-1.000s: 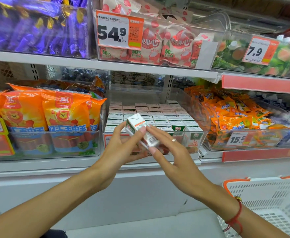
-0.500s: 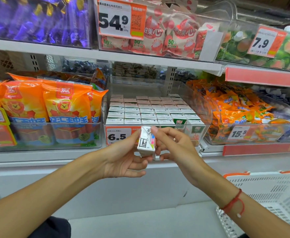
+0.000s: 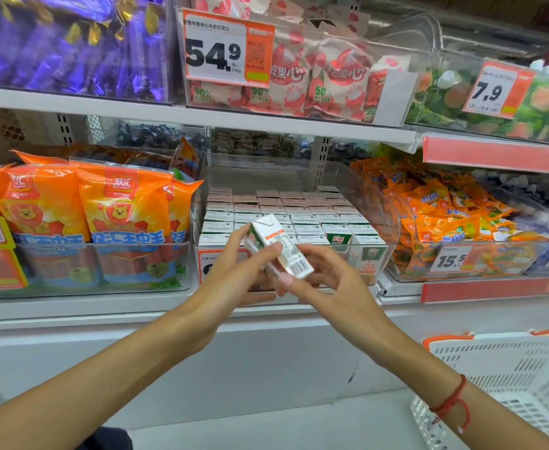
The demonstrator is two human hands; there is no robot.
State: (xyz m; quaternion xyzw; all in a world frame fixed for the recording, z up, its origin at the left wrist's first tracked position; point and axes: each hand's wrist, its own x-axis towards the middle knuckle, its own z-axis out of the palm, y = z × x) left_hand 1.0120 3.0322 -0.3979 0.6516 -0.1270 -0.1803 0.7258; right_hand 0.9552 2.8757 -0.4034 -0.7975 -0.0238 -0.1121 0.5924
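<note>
A small white and green juice carton (image 3: pixel 278 246) with a barcode on its side is tilted in front of the middle shelf. My left hand (image 3: pixel 234 271) grips it from the left, thumb across its face. From the right and below, my right hand (image 3: pixel 325 277) holds the lower end with curled fingers. Behind the hands stands a clear bin (image 3: pixel 377 264) full of several like cartons in rows.
Orange sausage bags (image 3: pixel 117 219) fill the bin to the left, small orange snack packs (image 3: pixel 445 219) the bin to the right. The upper shelf carries purple candy (image 3: pixel 71 43) and pink-white packets (image 3: pixel 315 79). A white shopping basket (image 3: pixel 510 384) sits at lower right.
The carton has been turned in both hands: it stood with its end face toward me, now its long side with the barcode shows and it is tilted. The hands rose slightly.
</note>
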